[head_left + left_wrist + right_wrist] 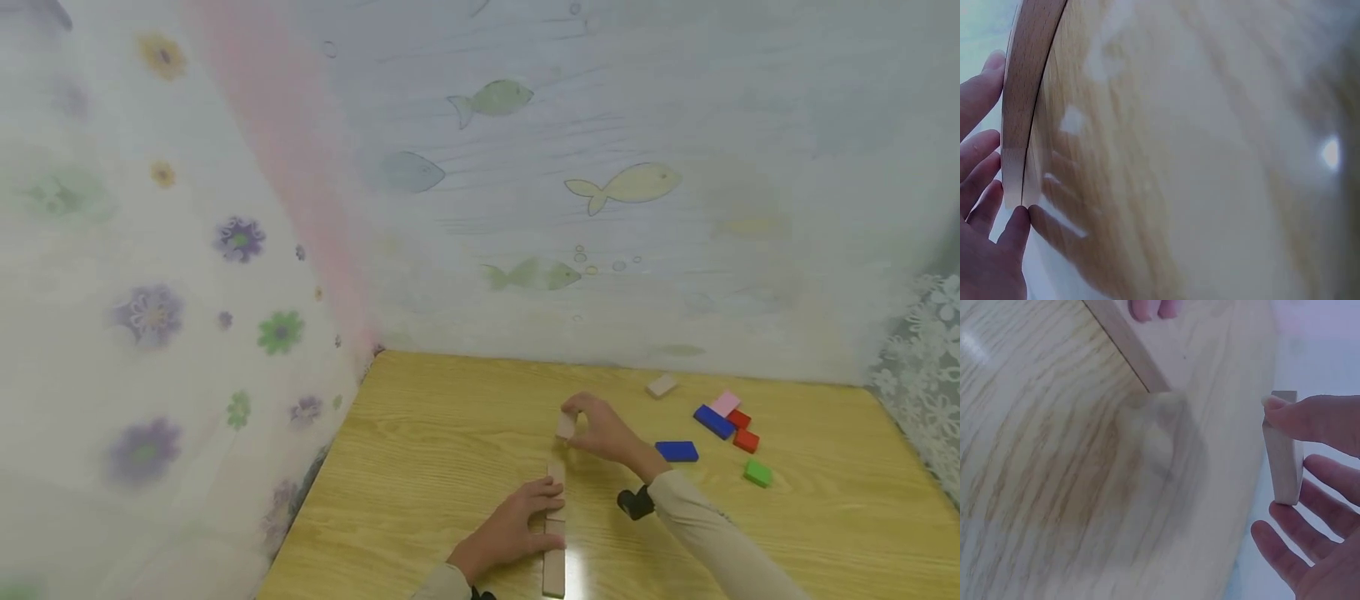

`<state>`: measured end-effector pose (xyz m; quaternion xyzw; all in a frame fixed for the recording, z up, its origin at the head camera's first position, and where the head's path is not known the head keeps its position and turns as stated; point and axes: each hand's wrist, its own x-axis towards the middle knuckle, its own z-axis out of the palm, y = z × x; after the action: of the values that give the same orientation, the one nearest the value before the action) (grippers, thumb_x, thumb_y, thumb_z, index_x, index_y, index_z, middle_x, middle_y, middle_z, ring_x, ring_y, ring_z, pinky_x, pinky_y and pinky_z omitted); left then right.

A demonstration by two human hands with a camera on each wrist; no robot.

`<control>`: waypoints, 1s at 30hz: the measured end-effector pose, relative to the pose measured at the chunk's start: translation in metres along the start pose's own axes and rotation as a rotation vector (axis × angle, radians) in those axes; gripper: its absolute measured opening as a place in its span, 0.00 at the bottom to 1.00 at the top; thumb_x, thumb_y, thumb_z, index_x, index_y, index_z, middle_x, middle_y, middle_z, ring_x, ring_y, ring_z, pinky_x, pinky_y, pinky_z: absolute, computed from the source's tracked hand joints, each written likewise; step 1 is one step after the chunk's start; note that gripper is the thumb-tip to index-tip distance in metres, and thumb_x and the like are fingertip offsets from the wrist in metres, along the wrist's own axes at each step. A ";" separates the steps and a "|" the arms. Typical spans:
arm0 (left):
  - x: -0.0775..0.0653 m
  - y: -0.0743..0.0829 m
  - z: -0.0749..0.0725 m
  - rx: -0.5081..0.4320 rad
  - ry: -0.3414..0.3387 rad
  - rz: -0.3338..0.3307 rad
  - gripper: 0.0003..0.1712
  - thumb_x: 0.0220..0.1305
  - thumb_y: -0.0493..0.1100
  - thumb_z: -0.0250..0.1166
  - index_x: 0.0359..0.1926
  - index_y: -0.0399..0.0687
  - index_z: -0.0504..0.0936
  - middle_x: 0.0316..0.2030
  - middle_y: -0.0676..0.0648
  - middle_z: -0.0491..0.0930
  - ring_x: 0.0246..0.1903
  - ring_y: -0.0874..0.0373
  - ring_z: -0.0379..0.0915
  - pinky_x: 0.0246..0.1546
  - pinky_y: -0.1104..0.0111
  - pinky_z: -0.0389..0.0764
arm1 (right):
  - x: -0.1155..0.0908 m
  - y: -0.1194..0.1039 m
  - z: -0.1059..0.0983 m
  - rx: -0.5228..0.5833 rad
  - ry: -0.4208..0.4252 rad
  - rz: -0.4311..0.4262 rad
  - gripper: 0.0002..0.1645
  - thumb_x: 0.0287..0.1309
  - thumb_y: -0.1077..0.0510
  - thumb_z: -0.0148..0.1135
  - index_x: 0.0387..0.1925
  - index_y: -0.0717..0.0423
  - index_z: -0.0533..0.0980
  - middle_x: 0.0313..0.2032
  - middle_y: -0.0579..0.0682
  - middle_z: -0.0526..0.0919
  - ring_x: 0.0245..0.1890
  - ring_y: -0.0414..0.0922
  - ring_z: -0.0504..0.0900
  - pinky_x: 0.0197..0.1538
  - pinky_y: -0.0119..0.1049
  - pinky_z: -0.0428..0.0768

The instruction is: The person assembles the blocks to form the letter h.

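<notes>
"What did the head view show?"

"My right hand (606,432) pinched a small pale rectangular wooden block (566,425) just beyond a straight row of pale wooden blocks (554,567) on the yellow wood-grain table (442,442). My left hand (516,520) lay across the row. 2 blue oblong blocks (677,451) were off to the right."

"The left wrist?"

"That hand's fingers were spread, touching the row."

"And the right?"

"My thumb and fingertips held the small block, apart from the row."
</notes>
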<state>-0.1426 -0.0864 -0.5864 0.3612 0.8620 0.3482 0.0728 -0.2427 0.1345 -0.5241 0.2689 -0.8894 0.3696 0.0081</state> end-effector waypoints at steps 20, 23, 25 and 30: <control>0.002 -0.001 0.000 0.081 0.014 0.054 0.33 0.59 0.59 0.63 0.59 0.43 0.75 0.66 0.51 0.65 0.67 0.55 0.55 0.64 0.59 0.64 | -0.001 0.014 0.024 -0.012 -0.063 -0.047 0.28 0.43 0.64 0.74 0.49 0.68 0.75 0.48 0.61 0.77 0.50 0.58 0.75 0.52 0.55 0.75; 0.002 0.000 -0.001 0.089 0.015 0.062 0.33 0.59 0.59 0.63 0.59 0.42 0.76 0.66 0.50 0.65 0.67 0.54 0.55 0.64 0.60 0.64 | -0.001 0.018 0.027 -0.026 -0.070 -0.050 0.27 0.44 0.64 0.74 0.48 0.68 0.75 0.48 0.60 0.77 0.50 0.59 0.75 0.52 0.56 0.74; 0.002 0.001 -0.001 0.092 0.015 0.064 0.33 0.59 0.58 0.63 0.59 0.42 0.76 0.65 0.50 0.65 0.67 0.54 0.55 0.64 0.60 0.64 | -0.001 0.020 0.028 -0.026 -0.078 -0.049 0.27 0.44 0.64 0.73 0.48 0.68 0.75 0.48 0.60 0.77 0.50 0.59 0.75 0.51 0.56 0.75; 0.002 0.002 -0.002 0.097 0.011 0.062 0.33 0.59 0.59 0.63 0.59 0.42 0.75 0.65 0.50 0.65 0.67 0.54 0.55 0.64 0.61 0.64 | -0.001 0.022 0.030 -0.012 -0.103 -0.058 0.27 0.44 0.65 0.73 0.48 0.68 0.75 0.47 0.60 0.77 0.47 0.57 0.76 0.48 0.52 0.77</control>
<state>-0.1441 -0.0850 -0.5838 0.3891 0.8666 0.3099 0.0396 -0.2471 0.1280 -0.5608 0.3131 -0.8826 0.3497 -0.0256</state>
